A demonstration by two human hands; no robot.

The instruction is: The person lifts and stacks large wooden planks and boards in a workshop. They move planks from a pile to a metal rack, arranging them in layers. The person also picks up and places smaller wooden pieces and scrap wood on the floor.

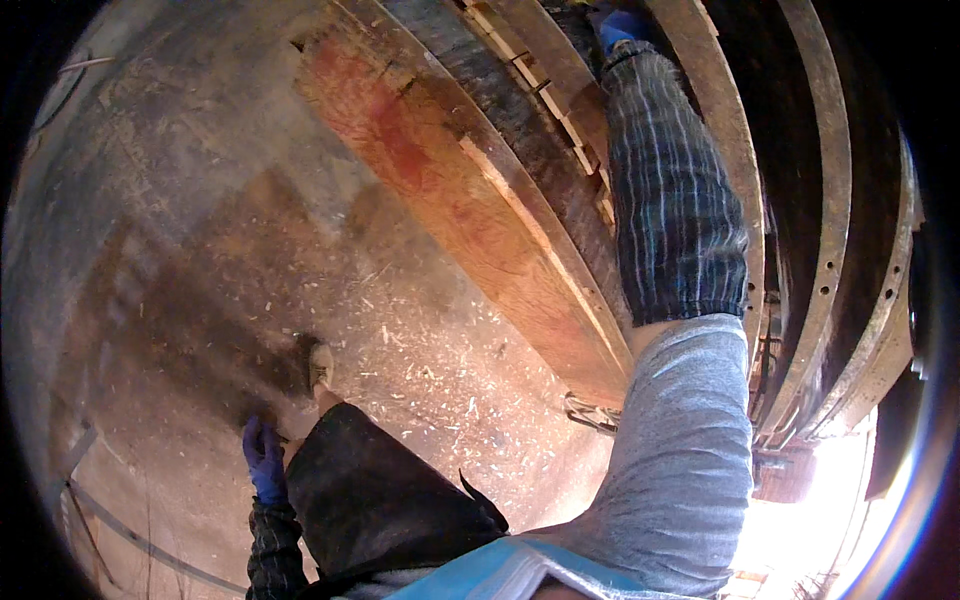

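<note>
My right arm, in a dark striped sleeve cover, reaches up between long brown beams. At its end, my right hand (622, 30) in a blue glove sits at the top edge beside a worn beam (690, 50). Its fingers are hidden, so what it touches or holds does not show. My left hand (264, 460), in a blue-purple glove, hangs low at my left side above the floor. Its fingers are loosely extended with nothing visible in them. Small wooden pieces (555, 105) line a strip left of my right arm.
A slanting orange-red board (430, 200) lies along the left of the beams. Pale wood chips (460, 390) litter the floor (200, 270). A cable bundle (590, 412) is at the board's lower end. More curved beams (830, 200) with holes stand at right.
</note>
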